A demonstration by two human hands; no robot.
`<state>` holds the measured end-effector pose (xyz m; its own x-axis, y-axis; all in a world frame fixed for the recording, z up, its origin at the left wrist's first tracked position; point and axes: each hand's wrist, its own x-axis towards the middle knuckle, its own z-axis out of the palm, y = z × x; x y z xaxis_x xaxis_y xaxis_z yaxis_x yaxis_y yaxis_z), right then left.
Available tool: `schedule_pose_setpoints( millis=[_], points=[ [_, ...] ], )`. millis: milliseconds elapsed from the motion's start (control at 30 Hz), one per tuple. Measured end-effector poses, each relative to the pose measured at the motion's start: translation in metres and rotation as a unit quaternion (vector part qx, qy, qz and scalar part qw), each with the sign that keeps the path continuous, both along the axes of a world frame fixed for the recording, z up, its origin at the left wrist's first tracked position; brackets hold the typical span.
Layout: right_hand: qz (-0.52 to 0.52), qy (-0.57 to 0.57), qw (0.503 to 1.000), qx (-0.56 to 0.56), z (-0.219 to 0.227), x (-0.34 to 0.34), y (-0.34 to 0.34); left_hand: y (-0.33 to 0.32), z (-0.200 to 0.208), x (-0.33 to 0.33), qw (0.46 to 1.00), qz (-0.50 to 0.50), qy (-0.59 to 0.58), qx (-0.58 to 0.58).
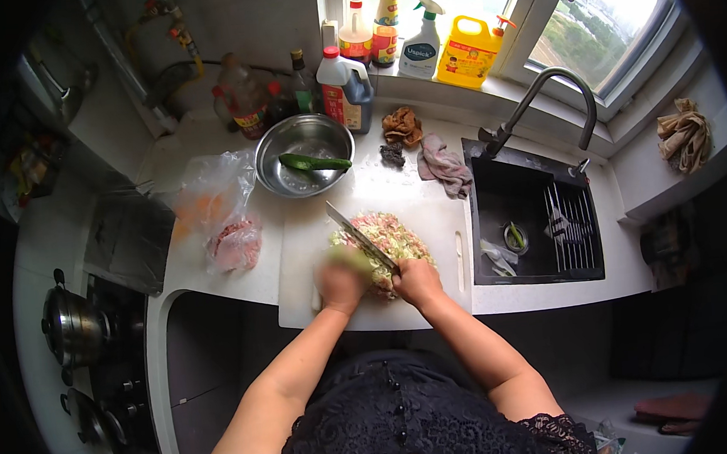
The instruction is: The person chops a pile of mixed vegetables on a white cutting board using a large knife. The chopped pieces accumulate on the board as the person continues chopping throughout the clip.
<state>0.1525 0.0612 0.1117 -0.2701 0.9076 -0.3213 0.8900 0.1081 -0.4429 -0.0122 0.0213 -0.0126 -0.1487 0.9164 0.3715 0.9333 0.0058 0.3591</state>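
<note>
My right hand (418,282) is closed round the handle of a kitchen knife (363,241). Its blade points up and left across a spread pile of chopped pink and pale green food (401,239), which looks like minced meat mixed with chopped vegetable. The pile lies on a white cutting board (445,222). Beside the pile's left edge is my left hand (340,285), smeared by motion. A blurred pale green patch (351,261) shows at its fingers; whether it is held cannot be made out.
Behind the board stands a steel bowl (268,162) with a green cucumber-like vegetable (314,162) across it. Plastic bags (235,243) lie to the left. A cloth (446,168) sits near the black sink (490,190). Bottles (345,91) line the back; a pot (72,326) stands far left.
</note>
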Motion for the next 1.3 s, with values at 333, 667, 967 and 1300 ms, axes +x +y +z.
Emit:
schedule_pose_setpoints(
  millis=[333,667,967,1300],
  points=[
    [0.012,0.014,1.0,0.003,-0.01,-0.005,0.0,0.004,-0.011,0.005,0.998,0.04,-0.046,-0.009],
    [0.023,-0.015,1.0,-0.002,-0.042,-0.001,-0.004,0.004,-0.015,0.01,0.999,0.026,-0.032,-0.013],
    [0.018,-0.032,0.999,-0.014,-0.04,-0.006,-0.001,0.005,-0.032,0.004,0.999,0.025,0.017,-0.031],
    [0.007,0.009,1.0,0.001,-0.025,-0.009,0.003,-0.005,0.008,0.012,1.0,-0.002,-0.002,-0.022]
  ],
)
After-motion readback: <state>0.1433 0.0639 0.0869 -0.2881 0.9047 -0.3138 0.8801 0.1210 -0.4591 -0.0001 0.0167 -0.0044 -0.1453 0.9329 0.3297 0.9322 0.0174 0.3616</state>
